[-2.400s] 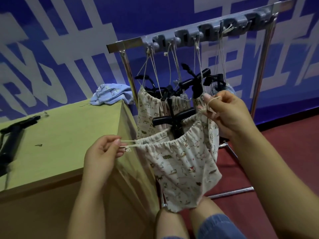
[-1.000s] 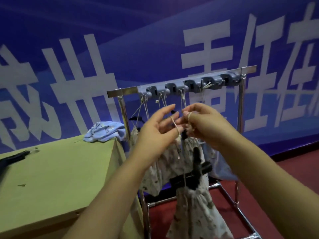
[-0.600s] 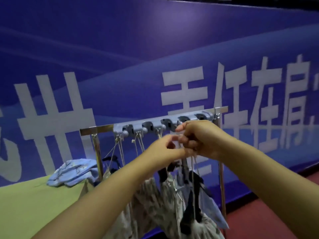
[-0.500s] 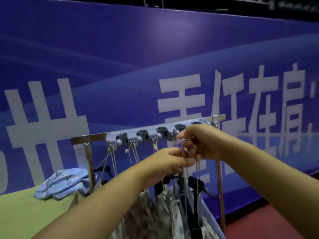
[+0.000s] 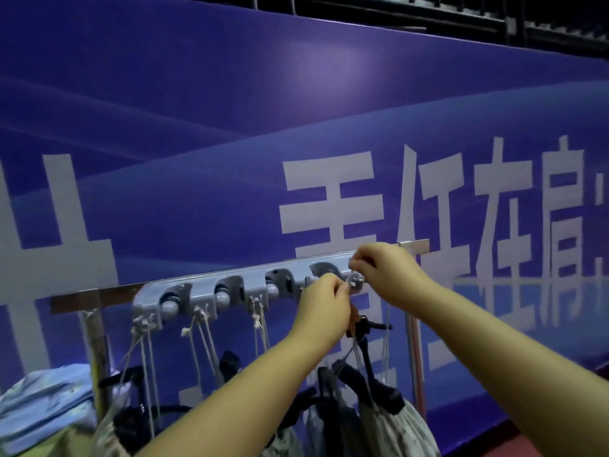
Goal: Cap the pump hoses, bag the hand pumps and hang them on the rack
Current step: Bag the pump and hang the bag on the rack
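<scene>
A grey hook strip (image 5: 253, 286) runs along the metal rack bar (image 5: 108, 291). Several patterned drawstring bags with black pump handles sticking out hang below it on white cords (image 5: 201, 338). My left hand (image 5: 324, 306) and my right hand (image 5: 384, 272) are raised to a hook near the strip's right end. Both pinch the white drawstring (image 5: 385, 321) of the rightmost bag (image 5: 395, 427), which dangles beneath them with a black pump handle (image 5: 369, 328) above its mouth. The hook itself is partly hidden by my fingers.
A blue banner wall with large white characters (image 5: 329, 199) stands close behind the rack. A light blue cloth bag (image 5: 43, 410) lies at the lower left on the green table corner. The rack's right upright (image 5: 416, 357) stands just right of my hands.
The bag was lifted from table height up to the rack. Both hands rose with the drawstring and moved right along the hook strip; my view tilted upward.
</scene>
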